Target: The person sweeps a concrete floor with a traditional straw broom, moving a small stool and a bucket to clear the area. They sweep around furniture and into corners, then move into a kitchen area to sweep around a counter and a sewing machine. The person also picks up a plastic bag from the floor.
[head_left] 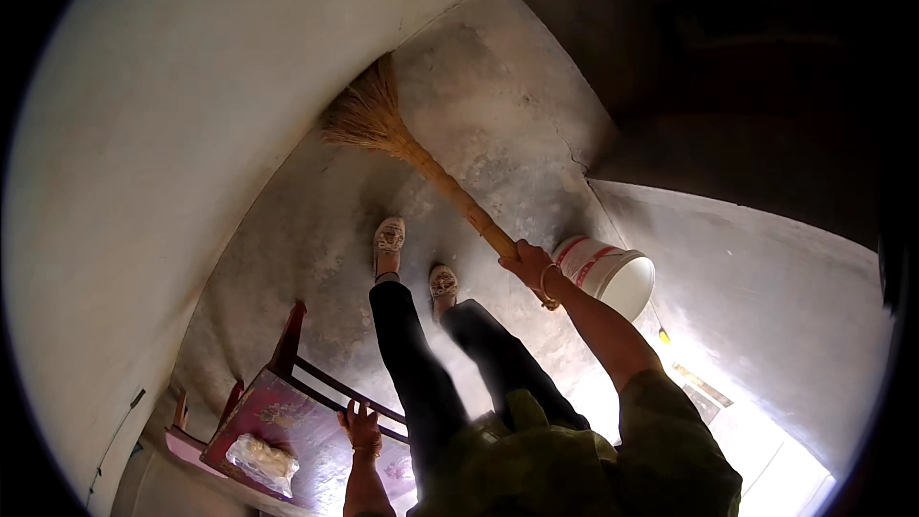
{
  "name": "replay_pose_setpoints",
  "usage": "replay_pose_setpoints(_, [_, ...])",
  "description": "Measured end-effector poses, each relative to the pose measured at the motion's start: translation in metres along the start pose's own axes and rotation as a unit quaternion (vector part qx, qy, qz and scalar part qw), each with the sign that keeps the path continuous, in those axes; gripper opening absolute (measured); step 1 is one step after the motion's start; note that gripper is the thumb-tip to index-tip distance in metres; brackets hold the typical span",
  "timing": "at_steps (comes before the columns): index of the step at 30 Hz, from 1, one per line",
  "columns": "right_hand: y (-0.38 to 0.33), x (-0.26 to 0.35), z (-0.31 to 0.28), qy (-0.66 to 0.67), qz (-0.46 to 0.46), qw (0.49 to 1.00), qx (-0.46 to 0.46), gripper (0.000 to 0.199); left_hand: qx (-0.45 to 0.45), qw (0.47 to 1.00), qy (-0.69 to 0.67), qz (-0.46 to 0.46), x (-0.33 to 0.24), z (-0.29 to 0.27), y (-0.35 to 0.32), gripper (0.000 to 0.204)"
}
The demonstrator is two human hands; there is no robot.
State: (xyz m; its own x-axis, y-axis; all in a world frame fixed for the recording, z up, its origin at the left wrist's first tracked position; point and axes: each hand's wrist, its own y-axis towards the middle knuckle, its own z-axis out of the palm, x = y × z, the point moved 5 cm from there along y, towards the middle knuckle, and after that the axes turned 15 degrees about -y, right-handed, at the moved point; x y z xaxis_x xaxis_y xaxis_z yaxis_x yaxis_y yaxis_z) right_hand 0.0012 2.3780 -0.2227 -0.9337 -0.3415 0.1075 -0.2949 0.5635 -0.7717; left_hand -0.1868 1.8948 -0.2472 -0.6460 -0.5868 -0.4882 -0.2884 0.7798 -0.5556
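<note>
My right hand (528,262) grips the handle end of a straw broom (412,148). The broom's bristles (364,115) rest on the grey concrete floor (498,105) close to the pale wall (172,134) ahead. My left hand (361,427) hangs low with fingers spread, just above the edge of a dark red wooden chair (287,412); whether it touches the chair is unclear. My two feet in light shoes (390,235) stand on the floor between the chair and the broom.
A white plastic bucket (613,273) stands right beside my right hand. A pale wrapped bundle (260,462) lies on the chair seat. A dark opening (728,67) sits at the upper right. Bright light falls on the floor at lower right.
</note>
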Motion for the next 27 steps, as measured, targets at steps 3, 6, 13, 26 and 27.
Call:
replay_pose_setpoints(3, [0.008, -0.034, 0.023, 0.001, 0.042, 0.998, 0.056, 0.046, 0.064, 0.997, 0.034, 0.004, -0.007, -0.002, 0.002, 0.014])
replay_pose_setpoints(6, [-0.072, -0.111, 0.091, 0.041, 0.149, 0.983, 0.102, 0.05, 0.232, 0.963, 0.121, -0.06, -0.02, -0.005, 0.004, 0.022])
replay_pose_setpoints(13, [-0.187, -0.121, 0.038, 0.169, 0.222, 0.96, 0.02, 0.039, 0.138, 0.988, -0.064, 0.034, -0.014, -0.051, 0.105, 0.028])
replay_pose_setpoints(26, [0.133, -0.177, -0.032, 0.405, 0.316, 0.857, -0.051, 0.043, 0.238, 0.962, -0.114, -0.064, -0.028, -0.159, 0.201, 0.025])
replay_pose_setpoints(27, [0.12, -0.181, -0.008, 0.407, 0.322, 0.853, -0.045, 0.043, 0.237, 0.964, -0.114, -0.042, -0.036, -0.169, 0.202, 0.026])
